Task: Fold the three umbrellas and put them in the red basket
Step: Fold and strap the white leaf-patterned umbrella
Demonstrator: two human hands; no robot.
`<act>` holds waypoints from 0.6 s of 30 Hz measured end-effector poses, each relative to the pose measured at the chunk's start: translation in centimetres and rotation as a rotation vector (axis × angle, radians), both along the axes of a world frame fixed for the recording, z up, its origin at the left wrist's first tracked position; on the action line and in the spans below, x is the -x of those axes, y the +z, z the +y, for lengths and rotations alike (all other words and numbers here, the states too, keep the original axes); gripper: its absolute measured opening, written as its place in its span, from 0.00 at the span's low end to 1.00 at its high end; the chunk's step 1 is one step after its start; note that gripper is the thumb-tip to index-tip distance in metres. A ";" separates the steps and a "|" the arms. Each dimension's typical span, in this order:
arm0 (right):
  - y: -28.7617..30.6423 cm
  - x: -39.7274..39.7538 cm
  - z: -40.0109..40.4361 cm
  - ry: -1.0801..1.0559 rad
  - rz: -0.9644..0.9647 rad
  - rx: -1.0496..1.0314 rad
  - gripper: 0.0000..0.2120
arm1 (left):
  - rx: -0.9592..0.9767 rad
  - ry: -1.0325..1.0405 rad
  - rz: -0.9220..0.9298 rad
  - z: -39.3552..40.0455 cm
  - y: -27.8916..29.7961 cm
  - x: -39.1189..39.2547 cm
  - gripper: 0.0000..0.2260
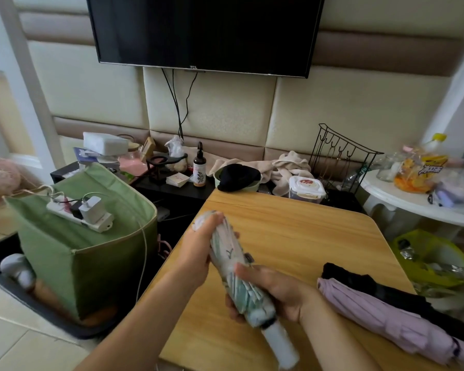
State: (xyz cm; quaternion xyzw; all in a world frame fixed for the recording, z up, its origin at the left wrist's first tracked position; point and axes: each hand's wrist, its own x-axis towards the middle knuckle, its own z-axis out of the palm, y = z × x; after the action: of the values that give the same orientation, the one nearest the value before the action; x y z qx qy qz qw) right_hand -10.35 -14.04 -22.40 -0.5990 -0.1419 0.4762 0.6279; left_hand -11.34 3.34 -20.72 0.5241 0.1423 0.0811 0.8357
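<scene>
A collapsed pale mint-and-white umbrella (229, 253) is held above the wooden table (300, 231), its white handle pointing toward me. My left hand (198, 250) grips its upper canopy near the tip. My right hand (276, 293) grips the lower canopy just above the handle. A lilac umbrella (386, 317) lies collapsed on the table at the right, and a black umbrella (373, 287) lies just behind it. No red basket is in view.
A green fabric box (91, 250) with a power strip on top stands left of the table. A dark low shelf with a bottle (199, 167), towels and a wire rack (340, 156) runs behind. A white round table (413, 207) and yellow-green bin (429, 255) stand right.
</scene>
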 end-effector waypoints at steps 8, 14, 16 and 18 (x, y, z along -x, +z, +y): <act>0.4 0.6 1.4 -0.050 -0.152 0.207 0.18 | 0.333 0.064 0.045 0.7 -1.3 -0.5 0.12; -0.6 0.6 -0.3 0.156 0.172 -0.154 0.32 | 0.497 -0.221 -0.267 0.6 -0.7 -0.5 0.05; -1.3 0.6 -0.3 0.188 0.215 -0.221 0.37 | 0.501 -0.286 -0.290 0.2 -0.5 -0.3 0.05; -1.3 0.8 0.3 0.181 0.185 -0.232 0.37 | 0.450 -0.310 -0.298 -0.3 -0.2 -0.1 0.07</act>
State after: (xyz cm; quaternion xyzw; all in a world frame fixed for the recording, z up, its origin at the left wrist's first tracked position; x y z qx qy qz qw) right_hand -11.18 -13.79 -23.74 -0.4609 -0.1908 0.5644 0.6578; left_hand -11.22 3.00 -20.96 0.3238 -0.0491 -0.0049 0.9448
